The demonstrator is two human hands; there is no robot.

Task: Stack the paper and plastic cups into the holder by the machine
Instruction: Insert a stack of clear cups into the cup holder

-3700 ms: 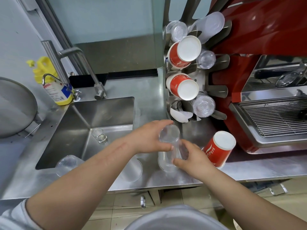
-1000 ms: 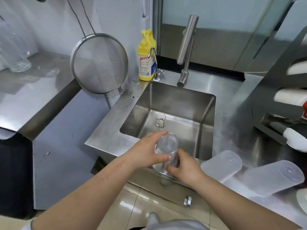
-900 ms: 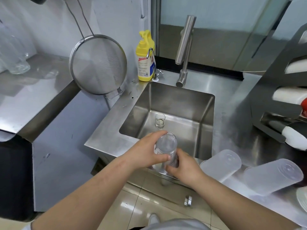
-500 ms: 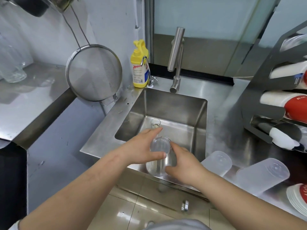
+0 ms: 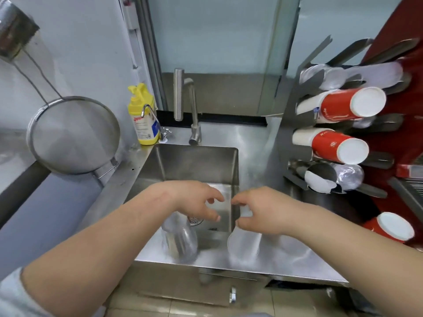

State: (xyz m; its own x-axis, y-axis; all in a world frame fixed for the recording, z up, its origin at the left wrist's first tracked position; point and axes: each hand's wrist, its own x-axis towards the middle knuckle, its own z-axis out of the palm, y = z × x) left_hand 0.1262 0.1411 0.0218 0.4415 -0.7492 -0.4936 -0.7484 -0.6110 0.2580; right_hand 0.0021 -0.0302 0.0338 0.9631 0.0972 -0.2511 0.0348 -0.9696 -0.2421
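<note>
A stack of clear plastic cups (image 5: 178, 239) stands on the counter's front strip, just below my left hand (image 5: 196, 202), whose fingers are spread and off it. My right hand (image 5: 258, 211) curls around the upper end of a frosted plastic cup (image 5: 243, 245) on the same strip. The metal cup holder (image 5: 297, 115) stands at the right beside the red machine (image 5: 407, 65). It carries two stacks of red paper cups (image 5: 343, 106) (image 5: 332, 145) and clear cups (image 5: 348, 177). Another red paper cup stack (image 5: 389, 227) lies on the counter at the far right.
The steel sink (image 5: 194, 163) lies right behind my hands, with the faucet (image 5: 194, 115) at its back. A yellow soap bottle (image 5: 144, 115) stands at its left corner, and a mesh strainer (image 5: 73, 133) hangs on the left wall. The counter edge drops off below the cups.
Both hands held the clear cup stack over the sink's front edge. Now they have parted: the stack sits under my left hand and my right hand has gone to the frosted cup.
</note>
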